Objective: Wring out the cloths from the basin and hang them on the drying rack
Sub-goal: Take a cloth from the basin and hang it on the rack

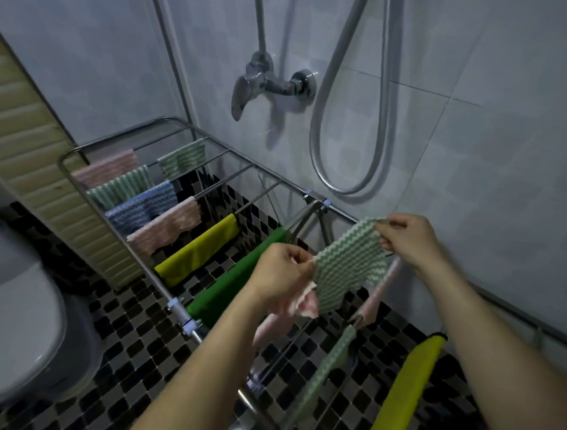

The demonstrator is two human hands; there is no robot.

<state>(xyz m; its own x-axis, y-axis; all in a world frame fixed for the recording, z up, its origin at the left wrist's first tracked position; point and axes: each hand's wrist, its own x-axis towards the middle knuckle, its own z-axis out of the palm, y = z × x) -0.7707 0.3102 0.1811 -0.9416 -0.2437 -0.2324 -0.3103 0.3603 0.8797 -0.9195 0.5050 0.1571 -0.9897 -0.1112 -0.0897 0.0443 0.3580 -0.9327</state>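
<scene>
While the left hand (280,273) pinches one corner of the green zigzag cloth (349,267) and clutches a bunched pink cloth (304,306), the right hand (406,238) pinches the opposite corner, stretching it above the drying rack (177,309), where other cloths hang.

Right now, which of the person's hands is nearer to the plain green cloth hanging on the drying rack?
Left. The left hand is right by the plain green cloth; the right hand is farther right, across the zigzag cloth both hold.
</scene>
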